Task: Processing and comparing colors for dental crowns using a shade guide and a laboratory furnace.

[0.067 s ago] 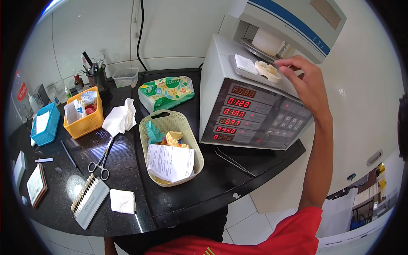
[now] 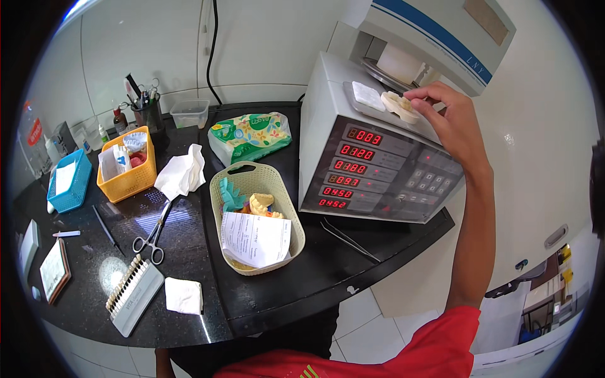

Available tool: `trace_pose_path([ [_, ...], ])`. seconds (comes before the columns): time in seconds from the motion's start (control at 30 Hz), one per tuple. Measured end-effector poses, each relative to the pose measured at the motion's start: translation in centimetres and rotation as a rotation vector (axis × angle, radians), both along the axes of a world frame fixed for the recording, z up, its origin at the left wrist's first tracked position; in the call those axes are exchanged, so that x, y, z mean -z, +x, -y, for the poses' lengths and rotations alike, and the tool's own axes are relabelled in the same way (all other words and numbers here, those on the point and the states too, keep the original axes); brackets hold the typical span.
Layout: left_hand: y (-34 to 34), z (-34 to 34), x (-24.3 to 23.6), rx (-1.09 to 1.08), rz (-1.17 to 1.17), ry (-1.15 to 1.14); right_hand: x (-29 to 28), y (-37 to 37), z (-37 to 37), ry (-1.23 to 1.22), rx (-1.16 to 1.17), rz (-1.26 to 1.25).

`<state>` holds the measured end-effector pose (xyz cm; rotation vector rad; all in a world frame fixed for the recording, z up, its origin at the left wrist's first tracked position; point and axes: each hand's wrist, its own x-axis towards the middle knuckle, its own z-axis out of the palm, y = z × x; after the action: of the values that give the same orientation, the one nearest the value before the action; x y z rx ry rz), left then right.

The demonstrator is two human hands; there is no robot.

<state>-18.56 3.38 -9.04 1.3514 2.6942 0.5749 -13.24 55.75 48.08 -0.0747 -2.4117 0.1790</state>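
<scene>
My right hand [image 2: 446, 108] reaches over the top of a grey dental porcelain furnace [image 2: 318, 135]. Its thumb and index finger are pinched together at the edge of a cream dental cast [image 2: 399, 108], and whatever lies between the fingertips is too small to make out. The cast rests on a metal tray [image 2: 350, 96] on the furnace top, beside a white square pad [image 2: 368, 96]. Behind them stand the furnace's round platform [image 2: 386, 77] and raised head [image 2: 435, 38]. My left hand is out of sight; only part of that arm shows at the lower edge.
A cream basket [image 2: 298, 236] holds casts and a paper slip. Tweezers [image 2: 350, 241] lie before the furnace. Leftward are a tissue pack [image 2: 251, 135], scissor-handled forceps [image 2: 151, 242], a tooth shade guide [image 2: 135, 299], a folded cloth [image 2: 184, 296], and orange [image 2: 129, 186] and blue baskets [image 2: 69, 196].
My right fingertips have come slightly closer to the cast. Red digits on the furnace's top and bottom display rows have changed. The whole view has shifted a little.
</scene>
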Motion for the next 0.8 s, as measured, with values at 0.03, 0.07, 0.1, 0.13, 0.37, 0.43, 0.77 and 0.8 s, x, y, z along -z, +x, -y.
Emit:
trace_pose_path([
  [0.03, 0.0, -0.1, -0.3, 0.003, 0.004, -0.002, 0.0, -0.3, 0.1, 0.011, 0.01, 0.046],
  [0.07, -0.1, -0.3, -0.7, 0.009, 0.009, -0.005, 0.1, -0.5, 0.3, 0.009, 0.003, 0.047],
  [0.1, -0.3, -0.6, -1.0, 0.015, 0.013, -0.005, 0.0, -0.6, 0.4, 0.015, 0.021, 0.077],
  [0.13, -0.5, -0.9, -1.4, 0.022, 0.017, -0.006, 0.0, -0.7, 0.4, 0.022, 0.042, 0.106],
  [0.37, -1.8, -4.0, -4.5, 0.087, 0.053, -0.011, -0.1, -0.8, 0.4, 0.016, 0.065, 0.125],
  [0.43, -1.8, -4.4, -5.3, 0.098, 0.077, -0.016, -0.3, -1.0, 0.3, 0.024, 0.037, 0.16],
  [0.77, -1.6, -6.1, -9.8, 0.066, 0.211, -0.04, 0.6, -2.4, -0.2, 0.165, 0.037, 0.089],
  [0.8, -1.8, -6.2, -10.3, 0.054, 0.222, -0.039, 0.5, -2.5, -0.4, 0.164, 0.012, 0.094],
])
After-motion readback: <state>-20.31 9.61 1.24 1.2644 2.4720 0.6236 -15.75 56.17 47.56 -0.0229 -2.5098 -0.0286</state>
